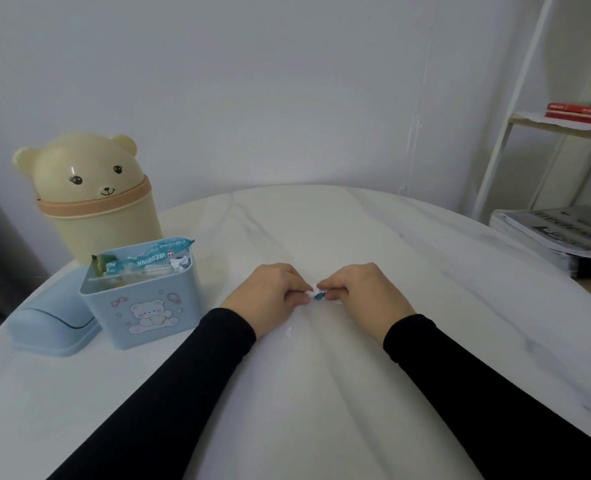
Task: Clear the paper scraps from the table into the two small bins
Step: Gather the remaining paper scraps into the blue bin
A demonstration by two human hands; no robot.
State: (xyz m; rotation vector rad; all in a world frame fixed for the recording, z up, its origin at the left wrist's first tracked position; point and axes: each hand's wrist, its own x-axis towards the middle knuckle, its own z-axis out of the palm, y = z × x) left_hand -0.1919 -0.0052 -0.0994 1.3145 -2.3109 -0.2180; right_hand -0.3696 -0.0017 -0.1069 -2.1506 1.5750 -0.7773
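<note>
My left hand (269, 295) and my right hand (363, 294) meet at the middle of the white table (321, 393), fingers curled. Between their fingertips they pinch a small white and teal paper scrap (316, 294). A tiny white scrap (288, 332) lies on the table just below the hands, and another white bit (338, 302) peeks out under my right hand. The blue square bin (141, 306) with a bear picture stands open at the left, filled with wrappers and paper. Behind it stands the cream bear-shaped bin (96, 195), its domed lid closed.
The blue bin's lid (51, 327) lies on the table left of the blue bin. Right of the table stands a white shelf (529, 126) with red books (579, 113) and a stack of magazines (557, 237). A white wall is behind the table.
</note>
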